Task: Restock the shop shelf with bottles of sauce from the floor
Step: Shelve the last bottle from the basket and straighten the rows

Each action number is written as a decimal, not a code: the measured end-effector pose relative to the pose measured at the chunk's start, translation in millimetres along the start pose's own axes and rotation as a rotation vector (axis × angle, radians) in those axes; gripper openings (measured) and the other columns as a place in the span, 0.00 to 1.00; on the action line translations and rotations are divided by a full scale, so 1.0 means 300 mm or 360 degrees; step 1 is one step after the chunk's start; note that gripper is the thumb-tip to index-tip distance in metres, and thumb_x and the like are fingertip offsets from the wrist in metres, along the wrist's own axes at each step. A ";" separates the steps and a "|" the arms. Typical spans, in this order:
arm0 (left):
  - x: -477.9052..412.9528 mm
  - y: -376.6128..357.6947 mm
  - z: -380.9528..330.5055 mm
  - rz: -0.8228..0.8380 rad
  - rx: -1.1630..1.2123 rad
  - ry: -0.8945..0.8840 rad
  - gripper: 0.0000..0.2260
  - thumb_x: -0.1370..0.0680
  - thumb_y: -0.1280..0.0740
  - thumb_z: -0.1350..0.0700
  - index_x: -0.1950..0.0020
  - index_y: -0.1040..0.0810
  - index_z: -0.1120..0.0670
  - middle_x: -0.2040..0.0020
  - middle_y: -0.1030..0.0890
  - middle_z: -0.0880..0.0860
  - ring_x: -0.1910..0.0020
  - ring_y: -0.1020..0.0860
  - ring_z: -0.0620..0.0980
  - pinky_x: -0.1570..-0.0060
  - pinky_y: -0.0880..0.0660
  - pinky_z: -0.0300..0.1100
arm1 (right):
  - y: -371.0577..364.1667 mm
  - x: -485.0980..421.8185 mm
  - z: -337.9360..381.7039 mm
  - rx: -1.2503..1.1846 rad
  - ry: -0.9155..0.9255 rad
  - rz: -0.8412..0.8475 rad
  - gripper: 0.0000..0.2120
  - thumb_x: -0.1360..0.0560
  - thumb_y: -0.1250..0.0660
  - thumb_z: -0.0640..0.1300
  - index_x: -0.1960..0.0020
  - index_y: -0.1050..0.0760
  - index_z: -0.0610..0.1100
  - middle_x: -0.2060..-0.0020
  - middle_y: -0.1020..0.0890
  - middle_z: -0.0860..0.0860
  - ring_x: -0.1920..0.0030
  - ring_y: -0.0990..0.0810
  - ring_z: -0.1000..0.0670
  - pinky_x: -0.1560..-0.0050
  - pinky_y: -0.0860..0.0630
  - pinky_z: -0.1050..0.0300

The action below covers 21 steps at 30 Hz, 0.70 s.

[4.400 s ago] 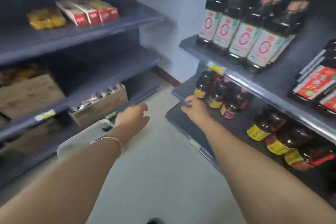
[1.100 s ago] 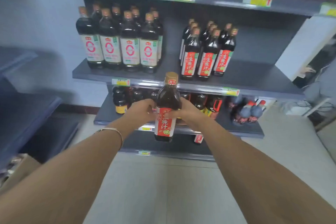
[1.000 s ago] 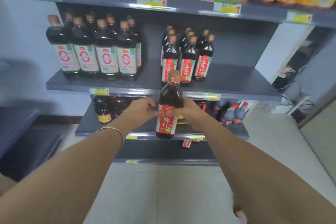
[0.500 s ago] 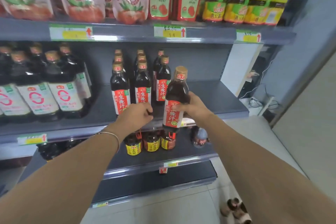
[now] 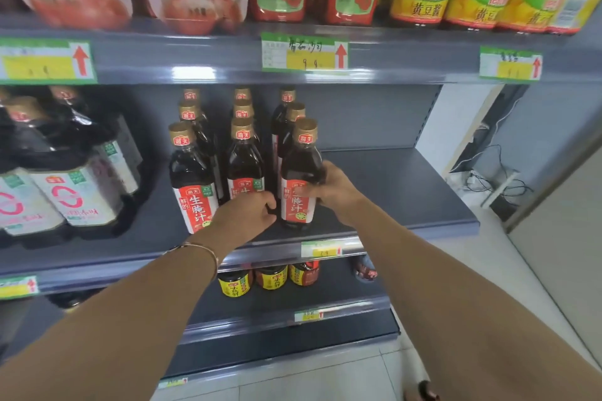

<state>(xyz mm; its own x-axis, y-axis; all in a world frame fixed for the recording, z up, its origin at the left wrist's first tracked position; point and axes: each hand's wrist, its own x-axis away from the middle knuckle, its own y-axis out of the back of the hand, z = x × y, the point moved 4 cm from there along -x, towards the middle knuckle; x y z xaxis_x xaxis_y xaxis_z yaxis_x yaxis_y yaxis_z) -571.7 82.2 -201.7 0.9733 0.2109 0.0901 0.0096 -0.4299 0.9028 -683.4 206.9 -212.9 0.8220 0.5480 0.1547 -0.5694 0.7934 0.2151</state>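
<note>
The right hand [image 5: 329, 192] grips a dark glass sauce bottle with red label and gold cap [image 5: 299, 166], which stands upright near the front of the grey metal shelf [image 5: 407, 198] beside matching bottles [image 5: 192, 179]. The left hand [image 5: 247, 216] has its fingers curled just beside the label; whether they hold the bottle I cannot tell.

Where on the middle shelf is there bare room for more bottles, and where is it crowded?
Bare: the middle shelf, from the red-label bottle held by the right hand to the shelf's right end. Crowded: the red-label rows and large white-label bottles leftward.
</note>
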 end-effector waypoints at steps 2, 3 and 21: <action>-0.014 -0.015 0.005 0.0013 -0.0026 0.0032 0.13 0.22 0.38 0.54 0.39 0.26 0.54 0.44 0.20 0.53 0.46 0.22 0.53 0.48 0.26 0.44 | 0.000 -0.028 -0.021 0.0025 -0.0021 0.0027 0.20 0.34 0.25 0.34 0.49 0.28 0.50 0.46 0.19 0.45 0.43 0.21 0.45 0.36 0.27 0.41; -0.020 -0.024 0.007 0.0022 -0.0039 0.0058 0.13 0.22 0.38 0.54 0.38 0.26 0.53 0.44 0.20 0.53 0.46 0.22 0.53 0.47 0.26 0.45 | 0.001 -0.038 -0.030 0.0032 -0.0030 0.0046 0.20 0.34 0.25 0.33 0.50 0.28 0.50 0.46 0.19 0.46 0.42 0.21 0.45 0.35 0.28 0.41; -0.103 -0.065 -0.124 -0.0315 0.0615 0.0383 0.29 0.23 0.36 0.59 0.26 0.45 0.53 0.43 0.21 0.60 0.47 0.21 0.62 0.47 0.24 0.51 | 0.029 -0.109 -0.112 0.0425 -0.0087 0.0193 0.27 0.30 0.27 0.35 0.34 0.32 0.45 0.40 0.21 0.46 0.40 0.22 0.45 0.42 0.22 0.48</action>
<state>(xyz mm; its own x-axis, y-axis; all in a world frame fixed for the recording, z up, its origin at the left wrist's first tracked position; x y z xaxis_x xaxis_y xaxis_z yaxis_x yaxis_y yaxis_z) -610.5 116.8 -206.3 0.8642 0.4984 0.0686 0.3172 -0.6456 0.6946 -714.9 204.8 -248.7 0.7504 0.6138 0.2452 -0.6508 0.6211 0.4367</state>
